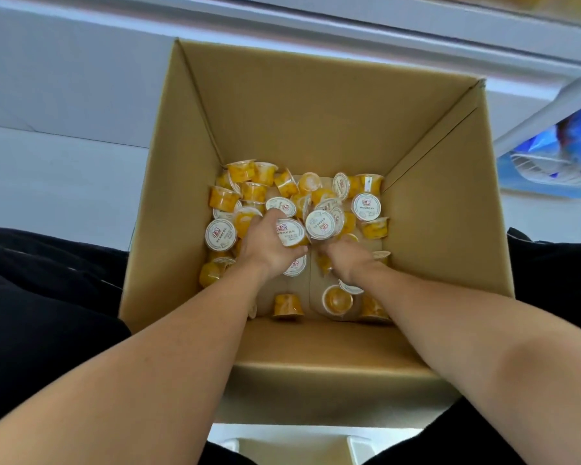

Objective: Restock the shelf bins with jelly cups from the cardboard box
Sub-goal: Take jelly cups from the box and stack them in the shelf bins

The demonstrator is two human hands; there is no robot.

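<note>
Both arms reach down into the open cardboard box at the middle of the frame. The left hand curls around a white-lidded jelly cup. The right hand seems to hold another cup, though its fingers are hidden. Loose jelly cups cover the box floor, mostly toward its far side.

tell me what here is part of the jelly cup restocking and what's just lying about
Part of the job:
- cardboard box
- jelly cups loose in the bottom of the box
- left hand, gripping cups
- right hand, gripping cups

Just lying about:
- blue packets on the shelf at right
- white basket below them
</note>
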